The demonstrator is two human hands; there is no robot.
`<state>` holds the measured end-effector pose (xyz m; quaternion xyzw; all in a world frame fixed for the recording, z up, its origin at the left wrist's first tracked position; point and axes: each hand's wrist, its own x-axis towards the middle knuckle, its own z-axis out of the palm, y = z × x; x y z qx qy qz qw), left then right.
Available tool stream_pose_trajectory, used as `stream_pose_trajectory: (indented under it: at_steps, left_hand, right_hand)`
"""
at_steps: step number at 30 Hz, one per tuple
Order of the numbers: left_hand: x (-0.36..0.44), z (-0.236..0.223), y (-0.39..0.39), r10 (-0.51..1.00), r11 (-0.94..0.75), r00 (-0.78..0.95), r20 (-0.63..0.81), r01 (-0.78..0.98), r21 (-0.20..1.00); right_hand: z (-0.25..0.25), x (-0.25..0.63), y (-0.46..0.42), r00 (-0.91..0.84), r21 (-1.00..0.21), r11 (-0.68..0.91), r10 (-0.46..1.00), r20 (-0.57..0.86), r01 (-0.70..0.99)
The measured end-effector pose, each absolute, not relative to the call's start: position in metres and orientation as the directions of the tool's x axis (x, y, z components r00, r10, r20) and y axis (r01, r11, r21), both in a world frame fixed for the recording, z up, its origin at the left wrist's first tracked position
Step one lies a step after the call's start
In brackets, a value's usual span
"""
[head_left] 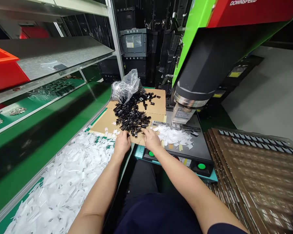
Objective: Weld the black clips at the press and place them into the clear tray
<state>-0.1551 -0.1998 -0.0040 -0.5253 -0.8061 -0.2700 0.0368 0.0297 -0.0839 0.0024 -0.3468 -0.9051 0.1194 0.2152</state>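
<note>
A heap of small black plastic parts (130, 117) lies on a brown cardboard sheet (104, 119), spilling from a clear plastic bag (127, 86). My left hand (122, 142) is closed at the near edge of the heap, a dark bit showing at its fingertips; what it holds is too small to make out. Across from it, my right hand (151, 139) has its fingers bent together beside the nearest black parts, and anything in them is hidden. White film pieces (174, 135) lie just right of my right hand, on the black machine base (200, 146).
A big pile of white film pieces (63, 178) covers the bench at left. The green and red machine's black head (195, 71) hangs over the base at right, with green buttons (201, 166) in front. Stacked brown trays (258, 169) stand far right; a metal shelf (63, 53) is upper left.
</note>
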Motion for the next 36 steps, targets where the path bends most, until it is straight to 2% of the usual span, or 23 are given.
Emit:
stream_pose_trajectory:
  at_steps: [5,11,14,18,22,25,28,31,36]
  left_hand:
    - [-0.149,0.015,-0.198,0.792,0.316,-0.464,0.397,0.868,0.383]
    - [-0.097,0.016,-0.163,0.914,0.110,-0.239,0.329,0.924,0.366]
    - [-0.076,0.003,-0.148,0.940,0.046,-0.164,0.298,0.930,0.366]
    - [-0.067,-0.012,-0.144,0.940,-0.061,-0.079,0.331,0.918,0.393]
    - [-0.071,-0.016,-0.147,0.940,-0.062,-0.100,0.326,0.891,0.451]
    - [-0.072,-0.011,-0.144,0.928,-0.043,-0.159,0.337,0.852,0.522]
    - [-0.062,0.001,-0.128,0.892,-0.089,-0.178,0.415,0.831,0.548]
    - [-0.040,0.013,-0.097,0.875,-0.176,-0.119,0.469,0.825,0.537]
    - [0.005,0.019,-0.036,0.885,-0.257,-0.042,0.463,0.785,0.563]
  right_hand:
    - [-0.003,0.071,-0.076,-0.511,-0.592,0.707,0.698,0.501,0.387]
    - [-0.002,0.134,-0.053,-0.307,-0.654,0.627,0.778,0.548,0.423]
    - [-0.004,0.166,-0.034,-0.250,-0.635,0.596,0.795,0.553,0.492]
    - [-0.008,0.195,-0.008,-0.199,-0.580,0.543,0.811,0.550,0.608]
    - [-0.007,0.203,0.010,-0.172,-0.525,0.487,0.825,0.538,0.698]
    - [-0.002,0.201,0.017,-0.204,-0.458,0.464,0.836,0.510,0.758]
    - [0.003,0.198,0.020,-0.262,-0.384,0.453,0.851,0.455,0.805]
    - [0.008,0.197,0.019,-0.323,-0.316,0.464,0.853,0.409,0.827]
    - [0.018,0.197,0.011,-0.390,-0.247,0.493,0.844,0.367,0.834]
